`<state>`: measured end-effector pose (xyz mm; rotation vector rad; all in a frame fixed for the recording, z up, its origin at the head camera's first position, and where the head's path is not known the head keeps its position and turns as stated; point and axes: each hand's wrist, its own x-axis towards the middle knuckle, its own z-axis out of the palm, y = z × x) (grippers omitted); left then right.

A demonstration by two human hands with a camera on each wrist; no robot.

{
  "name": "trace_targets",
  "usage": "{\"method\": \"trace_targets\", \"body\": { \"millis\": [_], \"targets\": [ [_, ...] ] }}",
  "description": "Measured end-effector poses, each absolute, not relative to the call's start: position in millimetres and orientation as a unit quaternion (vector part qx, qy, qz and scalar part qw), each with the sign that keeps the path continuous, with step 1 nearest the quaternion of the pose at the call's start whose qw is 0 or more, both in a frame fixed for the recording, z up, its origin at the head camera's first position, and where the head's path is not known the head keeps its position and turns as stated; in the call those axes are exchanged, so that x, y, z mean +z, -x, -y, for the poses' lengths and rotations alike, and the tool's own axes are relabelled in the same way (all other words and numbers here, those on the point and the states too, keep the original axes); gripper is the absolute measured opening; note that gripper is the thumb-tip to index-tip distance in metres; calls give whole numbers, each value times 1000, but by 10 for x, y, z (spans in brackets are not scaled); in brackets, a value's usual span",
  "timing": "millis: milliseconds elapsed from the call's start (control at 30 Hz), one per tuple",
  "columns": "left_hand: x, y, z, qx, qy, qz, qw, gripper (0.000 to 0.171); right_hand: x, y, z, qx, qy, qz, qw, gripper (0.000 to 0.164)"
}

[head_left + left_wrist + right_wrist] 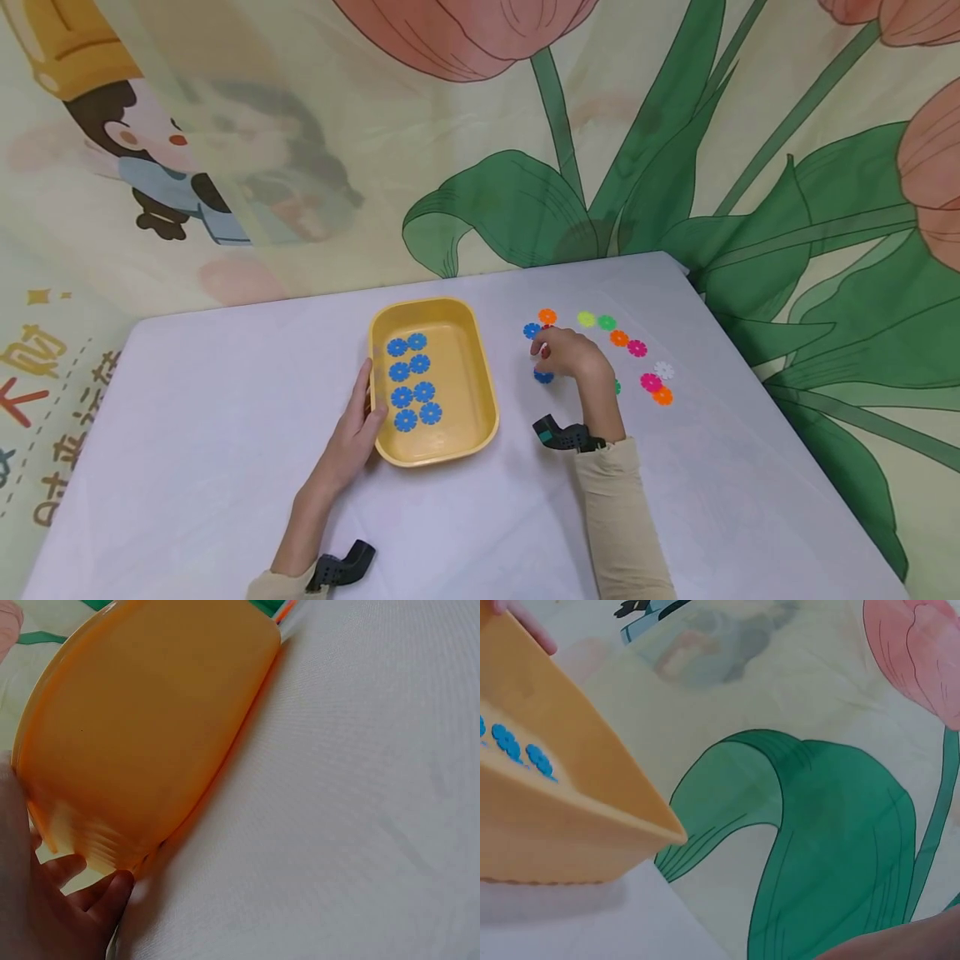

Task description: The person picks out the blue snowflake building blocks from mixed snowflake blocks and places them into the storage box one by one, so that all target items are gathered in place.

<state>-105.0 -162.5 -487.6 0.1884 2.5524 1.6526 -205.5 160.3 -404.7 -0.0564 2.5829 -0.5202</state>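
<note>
In the head view, several blue plastic snowflake discs (402, 397) lie in two columns along the left side of a yellow tray (459, 417). My left hand (358, 429) holds the tray's left wall, thumb at the rim. The left wrist view shows its fingers (112, 896) curled against the tray's outer side. My right hand (573, 354) bends down over the loose discs right of the tray, fingertips between two blue discs (532, 331). Red shows between its thumb and fingers; I cannot tell whether that disc is pinched. The right wrist view hides these fingertips.
Beyond the right hand, loose discs in orange (618, 338), pink (637, 348), green (607, 322), yellow (587, 318) and white (663, 370) lie scattered. A white cloth covers the table (225, 417). Behind its back edge hangs a printed curtain (360, 200).
</note>
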Motion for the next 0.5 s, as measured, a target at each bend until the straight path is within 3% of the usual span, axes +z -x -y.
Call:
{"method": "trace_targets", "body": {
  "millis": [500],
  "targets": [
    [-4881,1051,1623,545,-62,-835,48,67,-4170,2115,-1653,-173,18,-947,270,26]
  ]
}}
